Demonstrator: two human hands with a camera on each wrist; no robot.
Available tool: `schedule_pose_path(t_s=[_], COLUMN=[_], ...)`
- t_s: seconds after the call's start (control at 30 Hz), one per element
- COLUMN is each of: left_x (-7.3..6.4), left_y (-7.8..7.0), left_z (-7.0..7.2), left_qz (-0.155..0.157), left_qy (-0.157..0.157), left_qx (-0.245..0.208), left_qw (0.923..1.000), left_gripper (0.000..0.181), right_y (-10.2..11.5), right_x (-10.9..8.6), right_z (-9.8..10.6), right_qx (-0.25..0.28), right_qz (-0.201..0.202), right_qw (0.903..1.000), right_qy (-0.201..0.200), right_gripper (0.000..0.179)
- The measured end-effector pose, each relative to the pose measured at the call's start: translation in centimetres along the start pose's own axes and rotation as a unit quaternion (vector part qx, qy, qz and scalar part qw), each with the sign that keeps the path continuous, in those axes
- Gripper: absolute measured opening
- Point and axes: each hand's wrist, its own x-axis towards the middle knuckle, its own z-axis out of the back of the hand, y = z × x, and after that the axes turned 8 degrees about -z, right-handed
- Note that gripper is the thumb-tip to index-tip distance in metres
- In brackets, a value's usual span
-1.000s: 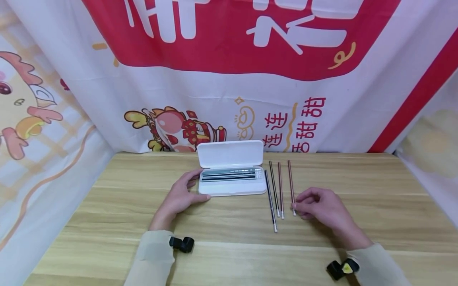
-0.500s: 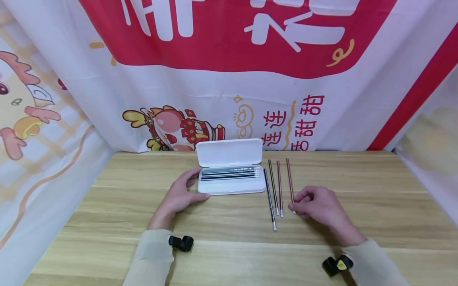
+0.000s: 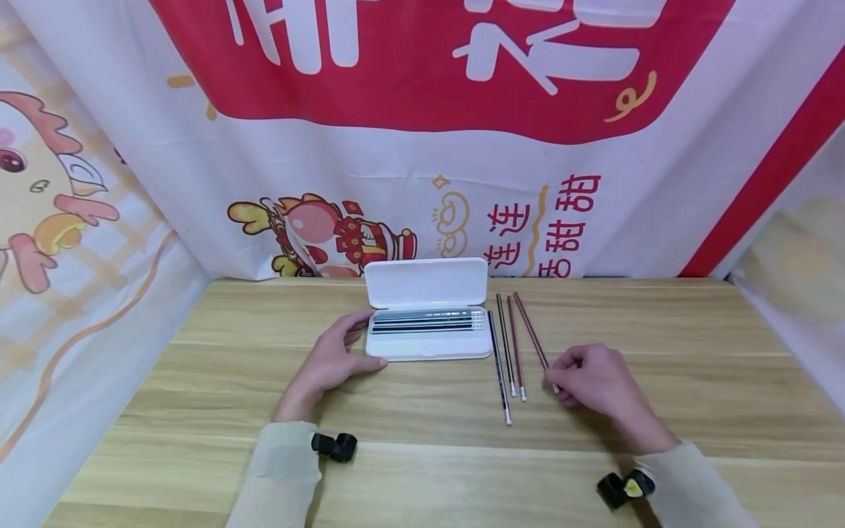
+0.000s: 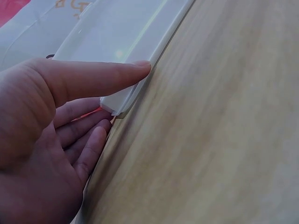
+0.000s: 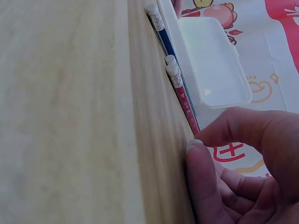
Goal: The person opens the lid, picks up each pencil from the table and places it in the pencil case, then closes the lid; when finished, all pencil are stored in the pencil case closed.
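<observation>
A white pencil case (image 3: 429,347) stands with its lid up at the back middle of the table. Several dark pencils (image 3: 422,323) lie side by side in it. My left hand (image 3: 333,359) holds the case's left end, thumb along the front edge and fingers round the far side. Farther right, my right hand (image 3: 590,378) pinches a red pencil (image 3: 531,331) near its white eraser end; the pencil slants to the far left. In the right wrist view thumb and fingertip meet over that end, mostly hiding it. Beside the case lie a dark blue pencil (image 3: 498,367), a black one (image 3: 506,345) and another red pencil (image 3: 515,345).
The wooden table (image 3: 422,469) runs back to a white and red printed cloth (image 3: 409,158) hanging behind the case. More printed cloth (image 3: 72,308) closes off the left side. Each sleeve carries a small black wrist camera (image 3: 335,447).
The red pencil in my right hand has swung, its far end going left towards the other pencils and its eraser end slightly right. My left hand stays on the case.
</observation>
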Motion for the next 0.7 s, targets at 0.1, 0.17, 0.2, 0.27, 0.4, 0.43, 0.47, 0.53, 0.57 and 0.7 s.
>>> schedule_pose_path(t_s=[0.1,0.17,0.2,0.27,0.4,0.43,0.47,0.53,0.57,0.7], left_x=[0.0,0.0,0.0,0.0,0.1,0.1,0.1,0.1,0.1,0.1], left_y=[0.0,0.1,0.2,0.2,0.3,0.3,0.3,0.3,0.3,0.3], left_z=[0.0,0.0,0.0,0.0,0.0,0.0,0.0,0.0,0.0,0.0], left_qz=[0.001,0.002,0.002,0.005,0.011,0.011,0.012,0.013,0.012,0.011], left_qy=[-0.001,-0.001,0.000,0.000,-0.001,-0.001,-0.001,-0.002,-0.002,-0.002], left_qx=[0.000,-0.001,-0.002,-0.003,-0.005,-0.005,-0.006,-0.006,-0.006,-0.005], left_qw=[1.0000,1.0000,1.0000,1.0000,0.9999,0.9999,0.9999,0.9999,0.9999,0.9999], left_gripper=[0.089,0.090,0.090,0.090,0.091,0.091,0.091,0.091,0.091,0.091], right_y=[-0.1,-0.2,-0.3,-0.4,-0.8,-0.9,-1.0,-1.1,-1.2,-1.3], right_x=[0.0,0.1,0.1,0.3,0.7,0.8,0.9,1.0,1.0,1.0], right_z=[0.0,0.0,0.0,0.2,0.6,0.7,0.8,1.0,1.1,1.3], right_qx=[0.021,0.038,0.048,0.066,0.102,0.110,0.118,0.134,0.141,0.165], right_qz=[0.000,-0.002,-0.005,-0.007,-0.012,-0.013,-0.013,-0.005,-0.001,0.030], right_qw=[0.9998,0.9992,0.9988,0.9977,0.9943,0.9933,0.9923,0.9900,0.9891,0.9841], right_qy=[0.004,0.009,0.012,0.019,0.030,0.032,0.035,0.042,0.044,0.058], right_gripper=[0.028,0.028,0.028,0.029,0.031,0.032,0.033,0.034,0.034,0.033])
